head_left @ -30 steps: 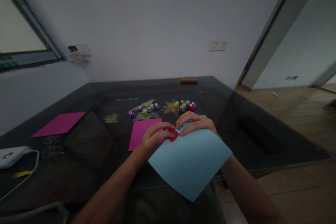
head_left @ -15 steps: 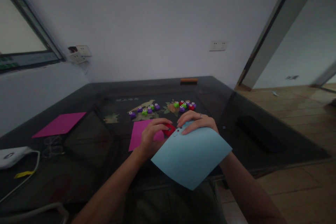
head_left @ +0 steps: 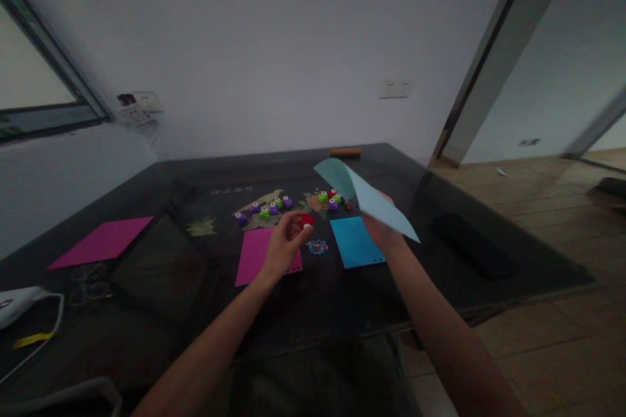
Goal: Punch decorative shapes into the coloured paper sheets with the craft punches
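Observation:
My left hand [head_left: 283, 241] is closed round a small red craft punch [head_left: 307, 219] with a white button, above a pink sheet [head_left: 252, 257]. My right hand [head_left: 384, 225] grips a curled light blue sheet of paper [head_left: 379, 202], raised off the table; the paper hides most of its fingers. Under it lies a bright blue sheet [head_left: 357, 244] with small holes along its near edge. Similar holes show at the pink sheet's near right corner. Between the two sheets is a little heap of coloured paper cut-outs [head_left: 317, 247].
Purple and green craft punches [head_left: 265, 212] stand in a row behind the pink sheet. Another cluster of punches [head_left: 333, 205] is partly behind the raised paper. A second pink sheet [head_left: 102, 241], a white power strip [head_left: 19, 305] with its cable, and a dark flat object [head_left: 474, 244] lie farther out.
The light blue sheet has come away from the red punch, swinging up and right in my right hand. The blue sheet and cut-outs beneath are now uncovered. My left hand keeps the punch.

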### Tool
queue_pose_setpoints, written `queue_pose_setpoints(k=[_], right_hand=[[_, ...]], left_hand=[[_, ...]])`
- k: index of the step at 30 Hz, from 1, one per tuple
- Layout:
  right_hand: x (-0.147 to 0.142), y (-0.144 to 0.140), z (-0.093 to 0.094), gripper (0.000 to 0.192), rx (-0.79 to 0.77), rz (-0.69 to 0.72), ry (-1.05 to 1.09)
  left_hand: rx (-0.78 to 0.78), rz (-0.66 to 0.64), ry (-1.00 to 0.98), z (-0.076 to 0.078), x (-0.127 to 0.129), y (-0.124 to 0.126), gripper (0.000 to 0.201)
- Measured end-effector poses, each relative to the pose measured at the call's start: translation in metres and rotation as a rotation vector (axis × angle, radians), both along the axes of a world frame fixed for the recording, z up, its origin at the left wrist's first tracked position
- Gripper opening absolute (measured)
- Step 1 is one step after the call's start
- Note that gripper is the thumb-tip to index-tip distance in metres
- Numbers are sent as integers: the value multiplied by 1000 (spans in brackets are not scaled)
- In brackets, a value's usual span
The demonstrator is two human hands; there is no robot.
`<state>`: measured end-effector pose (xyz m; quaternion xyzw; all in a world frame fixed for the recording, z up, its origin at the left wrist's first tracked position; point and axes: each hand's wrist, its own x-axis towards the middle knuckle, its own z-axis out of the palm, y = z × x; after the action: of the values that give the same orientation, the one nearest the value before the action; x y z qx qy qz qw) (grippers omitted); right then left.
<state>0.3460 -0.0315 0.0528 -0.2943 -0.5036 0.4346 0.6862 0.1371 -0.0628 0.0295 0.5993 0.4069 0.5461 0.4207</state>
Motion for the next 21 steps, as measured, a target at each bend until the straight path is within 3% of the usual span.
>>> queue_pose_setpoints(k=[5,10,14,18,21], right_hand=[[-1,15,-3,32,-108,-161,313],[4,20,-3,35,-158,-216,359],[4,22,-6,37,-170,-221,334],[4,24,-8,36,-165,-210,333],[5,24,-7,36,-168,-220,353]], left_hand=[[-222,-92,-224,-13,4,9,35],[-312,-71,-391,-12,8,20,31],[-290,-73,-435,-8,18,43,31],[-197,-96,-273,-13,36,75,32],[-112,-57,116,-21,49,98,27]])
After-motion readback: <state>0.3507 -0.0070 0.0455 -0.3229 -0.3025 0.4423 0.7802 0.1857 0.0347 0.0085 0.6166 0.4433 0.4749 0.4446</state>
